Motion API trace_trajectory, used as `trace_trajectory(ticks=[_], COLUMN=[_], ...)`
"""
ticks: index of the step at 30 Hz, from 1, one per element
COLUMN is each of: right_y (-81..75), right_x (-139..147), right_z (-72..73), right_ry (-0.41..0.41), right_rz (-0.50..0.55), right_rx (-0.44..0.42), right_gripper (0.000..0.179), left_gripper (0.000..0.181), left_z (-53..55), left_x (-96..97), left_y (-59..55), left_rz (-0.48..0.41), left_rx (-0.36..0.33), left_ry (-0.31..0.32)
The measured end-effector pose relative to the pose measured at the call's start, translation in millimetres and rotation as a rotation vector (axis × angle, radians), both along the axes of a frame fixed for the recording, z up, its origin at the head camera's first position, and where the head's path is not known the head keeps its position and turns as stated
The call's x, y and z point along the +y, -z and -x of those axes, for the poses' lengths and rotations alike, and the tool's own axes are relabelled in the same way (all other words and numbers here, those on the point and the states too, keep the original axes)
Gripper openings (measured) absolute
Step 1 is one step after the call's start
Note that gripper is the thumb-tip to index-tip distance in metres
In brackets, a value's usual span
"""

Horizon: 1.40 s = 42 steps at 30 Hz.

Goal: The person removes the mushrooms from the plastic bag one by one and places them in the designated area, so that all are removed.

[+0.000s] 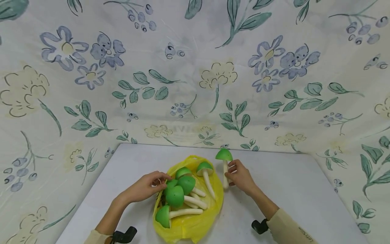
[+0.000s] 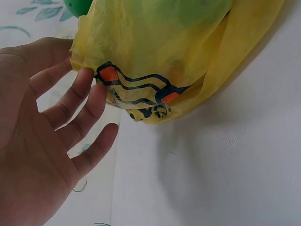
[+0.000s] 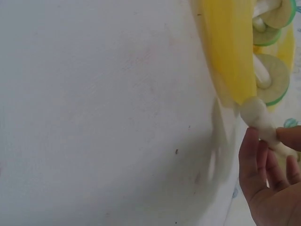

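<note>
A toy mushroom with a green cap and white stem (image 1: 225, 171) stands upright beside the yellow plastic bag (image 1: 199, 230). Thumb and fingers of my right hand (image 1: 241, 176) pinch its stem; in the right wrist view the lower end of the stem (image 3: 256, 113) shows just past the fingertips. At the bag's left rim, my left hand (image 1: 149, 185) holds the edge of the plastic between its fingers. Several more green-capped mushrooms (image 1: 175, 196) lie in the open bag, most with caps to the left, and one mushroom (image 1: 204, 168) leans near its right side.
A white table (image 1: 283, 189) lies under the bag and both forearms. Behind it hangs a cloth (image 1: 189, 67) printed with flowers and leaves. Dark print (image 2: 141, 87) with orange patches marks the bag's side in the left wrist view.
</note>
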State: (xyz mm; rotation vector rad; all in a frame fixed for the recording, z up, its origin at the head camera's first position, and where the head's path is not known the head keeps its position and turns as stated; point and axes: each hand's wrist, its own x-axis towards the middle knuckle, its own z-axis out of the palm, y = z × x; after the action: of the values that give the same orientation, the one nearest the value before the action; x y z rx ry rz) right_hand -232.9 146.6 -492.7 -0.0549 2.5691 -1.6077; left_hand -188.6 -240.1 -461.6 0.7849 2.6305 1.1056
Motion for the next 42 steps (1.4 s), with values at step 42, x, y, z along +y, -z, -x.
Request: trace_trajectory(ticks=[42], right_y=[24.4], right_x=[14.2], right_z=[2.4], right_ry=[-0.042], right_rz=[0.01], right_rx=[-0.095], right_gripper=[0.023], left_gripper=[0.025], left_z=[3.3], left_x=[1.3], left_y=[3.4], left_rz=[-0.009], left_rx=[-0.008], left_ry=[0.014])
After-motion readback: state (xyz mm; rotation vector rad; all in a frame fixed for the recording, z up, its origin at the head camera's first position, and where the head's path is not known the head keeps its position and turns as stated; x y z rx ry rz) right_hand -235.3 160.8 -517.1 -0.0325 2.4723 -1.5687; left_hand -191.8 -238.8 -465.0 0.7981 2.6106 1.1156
